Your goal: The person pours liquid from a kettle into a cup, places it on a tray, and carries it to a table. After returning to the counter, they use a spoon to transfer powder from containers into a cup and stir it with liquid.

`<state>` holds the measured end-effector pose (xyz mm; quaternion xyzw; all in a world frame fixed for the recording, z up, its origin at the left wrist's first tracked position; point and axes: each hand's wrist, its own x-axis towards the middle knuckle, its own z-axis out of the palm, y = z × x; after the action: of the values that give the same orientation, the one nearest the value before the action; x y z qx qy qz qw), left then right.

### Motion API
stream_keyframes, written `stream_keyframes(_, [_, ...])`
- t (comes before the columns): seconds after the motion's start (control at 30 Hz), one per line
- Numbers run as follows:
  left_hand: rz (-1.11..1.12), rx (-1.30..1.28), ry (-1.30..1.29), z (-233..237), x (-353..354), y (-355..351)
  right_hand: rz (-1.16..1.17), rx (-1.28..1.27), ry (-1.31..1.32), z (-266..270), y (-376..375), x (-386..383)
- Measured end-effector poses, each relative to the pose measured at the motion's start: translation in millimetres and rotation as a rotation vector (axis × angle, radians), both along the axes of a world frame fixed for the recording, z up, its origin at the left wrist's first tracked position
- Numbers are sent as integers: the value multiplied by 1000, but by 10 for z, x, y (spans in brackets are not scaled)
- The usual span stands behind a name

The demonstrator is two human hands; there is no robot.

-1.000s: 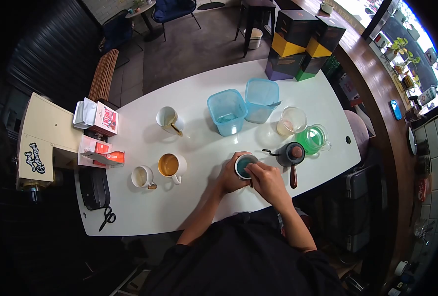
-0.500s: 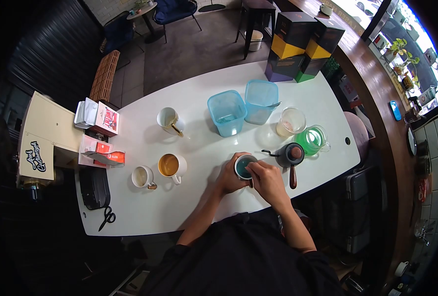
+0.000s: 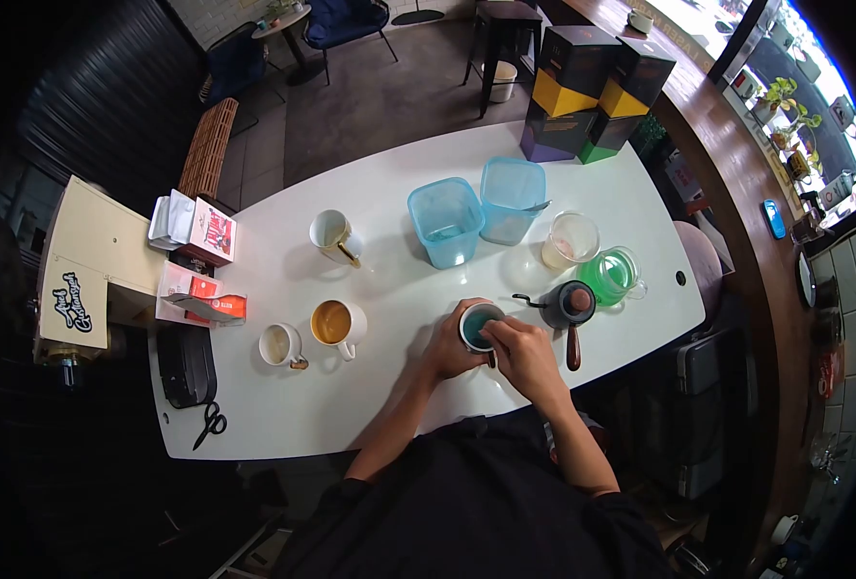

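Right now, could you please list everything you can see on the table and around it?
table: 1, white, centre
held mug: 1, white, blue liquid, near edge
coffee mug: 1, white, brown drink, left of hands
small cup: 1, white, beside coffee mug
tall mug: 1, white, far left
tubs: 2, translucent blue, far centre
beaker: 1, clear, right of tubs
jug: 1, clear, green liquid, right
kettle: 1, black, brown handle, beside held mug
boxes: 4, black with coloured bands, far corner
scissors: 1, black, near-left corner
pouch: 1, black, left edge
packets: several, red and white, left edge
left hand: wrapped round held mug
right hand: fingers over its rim
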<state>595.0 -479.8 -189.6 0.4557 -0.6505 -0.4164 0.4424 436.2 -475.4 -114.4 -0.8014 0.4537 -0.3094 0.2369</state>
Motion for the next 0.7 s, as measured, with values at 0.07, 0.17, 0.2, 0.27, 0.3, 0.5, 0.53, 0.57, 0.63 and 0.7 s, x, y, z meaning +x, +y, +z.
stream_keyframes(0.07, [-7,-6,13,23,-4,5,15,-20,-97,-55,-15,35])
stream_keyframes(0.17, [11,11,-15,35,-4,14,-44,-47,-120,-53,-56,58])
stream_keyframes(0.2, [13,2,-24,29,-1,14,-75,-55,-66,-34,-57,47])
stream_keyframes(0.27, [13,-9,-31,38,-1,9,-109,-65,-12,6,-54,16])
stream_keyframes(0.3, [13,2,-21,42,-3,13,-106,-68,22,25,-45,-6])
stream_keyframes(0.5, [13,8,-34,-13,-8,6,-41,-8,-2,36,-9,-42])
stream_keyframes(0.53, [18,4,-47,-22,-9,1,-18,9,-71,27,-7,-25])
stream_keyframes(0.57, [16,3,-47,-32,-9,-4,-19,8,-72,9,-11,-3])
stream_keyframes(0.63, [16,0,-37,-36,-2,-2,-64,-16,-115,-30,-15,37])
stream_keyframes(0.7, [13,-1,-31,-25,0,-1,-88,-24,-73,-25,-32,29])
